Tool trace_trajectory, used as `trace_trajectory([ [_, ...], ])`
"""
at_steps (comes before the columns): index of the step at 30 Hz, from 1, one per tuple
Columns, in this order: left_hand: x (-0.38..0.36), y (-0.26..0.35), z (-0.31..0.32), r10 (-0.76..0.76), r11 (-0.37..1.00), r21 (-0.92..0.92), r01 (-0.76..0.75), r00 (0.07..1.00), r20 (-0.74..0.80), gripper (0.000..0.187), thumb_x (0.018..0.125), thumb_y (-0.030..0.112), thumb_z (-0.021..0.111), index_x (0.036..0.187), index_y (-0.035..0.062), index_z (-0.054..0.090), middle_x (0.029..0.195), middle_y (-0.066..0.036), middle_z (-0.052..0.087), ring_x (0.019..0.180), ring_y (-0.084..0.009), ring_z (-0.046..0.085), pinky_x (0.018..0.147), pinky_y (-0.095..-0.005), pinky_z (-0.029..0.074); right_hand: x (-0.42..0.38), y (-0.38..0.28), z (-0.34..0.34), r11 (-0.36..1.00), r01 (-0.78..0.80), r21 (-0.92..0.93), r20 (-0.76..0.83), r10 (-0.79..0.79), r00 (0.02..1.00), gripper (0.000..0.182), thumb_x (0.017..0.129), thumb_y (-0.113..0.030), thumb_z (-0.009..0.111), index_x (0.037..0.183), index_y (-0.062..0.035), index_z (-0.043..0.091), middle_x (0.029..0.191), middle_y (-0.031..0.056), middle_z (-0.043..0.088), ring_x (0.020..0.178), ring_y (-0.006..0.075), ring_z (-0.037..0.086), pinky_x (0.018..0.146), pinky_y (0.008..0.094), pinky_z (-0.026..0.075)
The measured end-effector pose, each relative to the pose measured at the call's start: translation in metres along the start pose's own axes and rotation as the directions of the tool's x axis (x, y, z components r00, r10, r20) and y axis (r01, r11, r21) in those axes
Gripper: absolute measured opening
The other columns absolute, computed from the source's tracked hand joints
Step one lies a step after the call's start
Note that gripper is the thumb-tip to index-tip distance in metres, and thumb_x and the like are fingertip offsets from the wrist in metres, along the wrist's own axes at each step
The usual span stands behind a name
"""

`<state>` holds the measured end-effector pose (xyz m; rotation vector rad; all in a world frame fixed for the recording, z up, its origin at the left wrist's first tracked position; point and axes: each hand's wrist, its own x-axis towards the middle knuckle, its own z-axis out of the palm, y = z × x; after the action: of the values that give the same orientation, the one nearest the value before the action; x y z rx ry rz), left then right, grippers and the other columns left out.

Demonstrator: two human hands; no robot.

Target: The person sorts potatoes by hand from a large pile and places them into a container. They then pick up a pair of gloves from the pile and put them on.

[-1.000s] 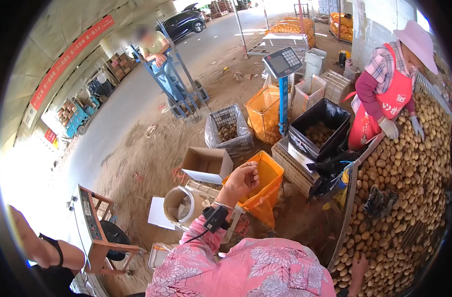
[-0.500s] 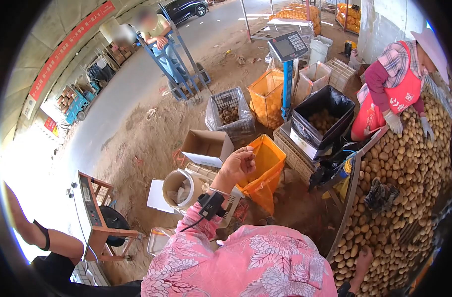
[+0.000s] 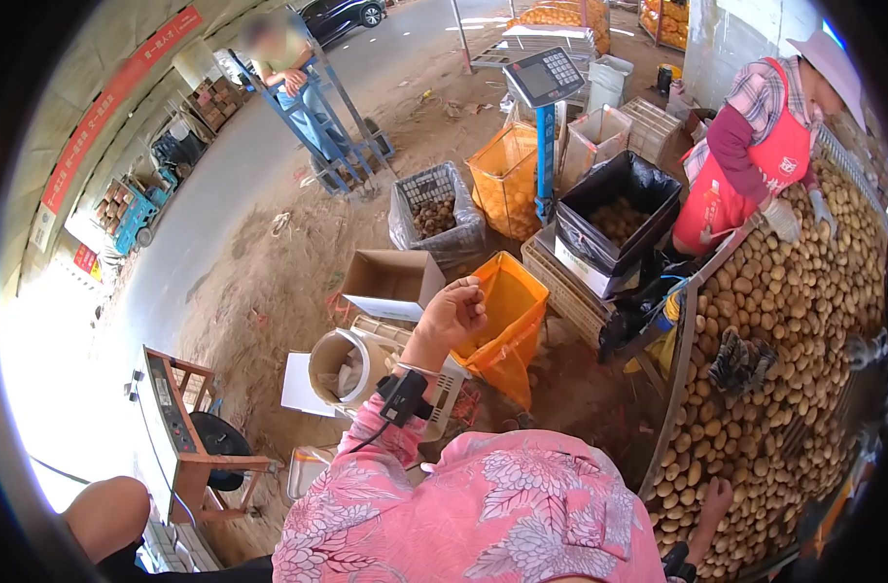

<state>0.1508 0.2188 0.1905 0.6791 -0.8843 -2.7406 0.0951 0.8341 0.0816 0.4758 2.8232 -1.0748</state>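
Note:
My left hand (image 3: 455, 309) is raised in front of the orange mesh bag (image 3: 507, 316), its fingers curled in and nothing visible between them. A black device is strapped to that wrist. At the lower right, my right hand (image 3: 718, 500) rests low over the heap of potatoes (image 3: 755, 437); its fingers are too small and partly hidden to tell whether they hold one. A dark, dirty glove (image 3: 740, 362) lies on the potatoes, above my right hand in the view.
A co-worker in a red apron (image 3: 755, 180) has gloved hands on the potatoes. Ahead are a cardboard box (image 3: 393, 282), a white bucket (image 3: 342, 367), a black-lined crate (image 3: 619, 214) and a scale (image 3: 544, 78). Another person leans on a blue hand truck (image 3: 317, 136).
The view has shifted slightly, so most things sit further left. My left hand stays raised with its fingers curled. Another gloved hand shows at the right edge. The leg at the lower left has changed position.

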Motion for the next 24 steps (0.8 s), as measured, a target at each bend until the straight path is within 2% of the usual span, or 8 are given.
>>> trace_trajectory([
  [3,0.001,0.001,-0.002,-0.011,1.0,-0.009,0.012,1.0,0.018,0.007,0.084,0.008,0.051,0.09,0.0095,0.054,0.072,-0.004,0.059,0.061,-0.0163,0.058,0.057,-0.0316,0.051,-0.002,0.007,-0.001,0.999,-0.032,0.034,-0.004,0.032,0.999,0.022,0.089,-0.02,0.049,0.077,-0.0025,0.052,0.059,0.0058,0.04,0.052,0.0178,0.034,0.053,0.0356,0.027],
  [5,0.003,0.002,-0.004,-0.001,1.0,0.013,0.001,1.0,0.012,0.008,0.084,0.008,0.05,0.091,0.0095,0.054,0.072,-0.004,0.059,0.061,-0.0161,0.058,0.056,-0.0314,0.051,-0.001,0.01,-0.005,0.999,-0.025,-0.036,0.085,0.028,0.996,0.021,0.089,-0.019,0.049,0.076,-0.0016,0.052,0.059,0.0069,0.041,0.052,0.0171,0.036,0.052,0.0368,0.031],
  [6,0.001,0.002,-0.002,0.013,0.999,0.03,-0.013,1.0,0.003,0.008,0.085,0.008,0.05,0.091,0.0095,0.054,0.072,-0.003,0.059,0.06,-0.0159,0.057,0.055,-0.031,0.051,0.0,0.021,-0.007,0.999,0.052,-0.004,0.109,-0.051,0.993,0.022,0.087,-0.018,0.05,0.075,0.0001,0.051,0.059,0.0078,0.043,0.053,0.0162,0.04,0.054,0.037,0.036],
  [8,0.004,0.001,-0.006,0.012,0.999,0.034,-0.012,1.0,-0.025,0.009,0.085,0.009,0.049,0.094,0.0096,0.053,0.072,-0.003,0.058,0.06,-0.0162,0.057,0.056,-0.0309,0.05,-0.005,0.013,-0.009,0.997,-0.014,0.08,0.147,0.002,0.989,0.021,0.087,-0.017,0.051,0.079,0.0022,0.052,0.059,0.0062,0.045,0.05,0.0122,0.041,0.049,0.0286,0.04],
  [9,0.004,-0.001,-0.007,0.016,0.999,0.042,-0.015,1.0,-0.026,0.01,0.085,0.009,0.049,0.094,0.0096,0.053,0.072,-0.003,0.058,0.06,-0.0164,0.057,0.056,-0.0311,0.05,-0.009,0.008,-0.007,0.993,-0.04,0.107,0.117,0.028,0.993,0.021,0.088,-0.018,0.051,0.083,0.0025,0.054,0.06,0.0053,0.047,0.048,0.0111,0.042,0.046,0.0273,0.042],
  [11,0.006,-0.001,-0.01,-0.009,0.999,0.031,0.01,1.0,-0.026,0.01,0.085,0.008,0.049,0.094,0.0104,0.053,0.072,-0.003,0.057,0.06,-0.0167,0.056,0.056,-0.0315,0.05,-0.005,0.018,-0.007,0.997,-0.012,0.07,0.123,0.003,0.992,0.023,0.087,-0.02,0.052,0.09,0.0032,0.057,0.066,0.0089,0.056,0.054,0.0141,0.054,0.05,0.029,0.048],
  [13,0.005,-0.003,-0.015,-0.034,0.999,0.023,0.035,0.999,-0.031,0.011,0.085,0.008,0.05,0.094,0.0112,0.053,0.071,-0.003,0.057,0.06,-0.0171,0.056,0.056,-0.032,0.05,-0.004,0.02,-0.008,0.996,-0.055,0.067,0.142,0.045,0.989,0.024,0.087,-0.019,0.053,0.092,0.0038,0.057,0.068,0.0105,0.058,0.056,0.0152,0.057,0.051,0.0297,0.05],
  [24,0.005,-0.001,-0.02,-0.006,0.999,0.045,0.01,0.997,-0.072,0.011,0.085,0.01,0.051,0.095,0.0127,0.054,0.075,-0.002,0.058,0.062,-0.0149,0.055,0.058,-0.0298,0.05,-0.008,0.003,-0.014,0.977,-0.156,0.146,0.184,0.128,0.975,0.022,0.086,-0.018,0.053,0.096,0.0018,0.056,0.069,0.0085,0.059,0.055,0.0139,0.057,0.05,0.0294,0.047],
])
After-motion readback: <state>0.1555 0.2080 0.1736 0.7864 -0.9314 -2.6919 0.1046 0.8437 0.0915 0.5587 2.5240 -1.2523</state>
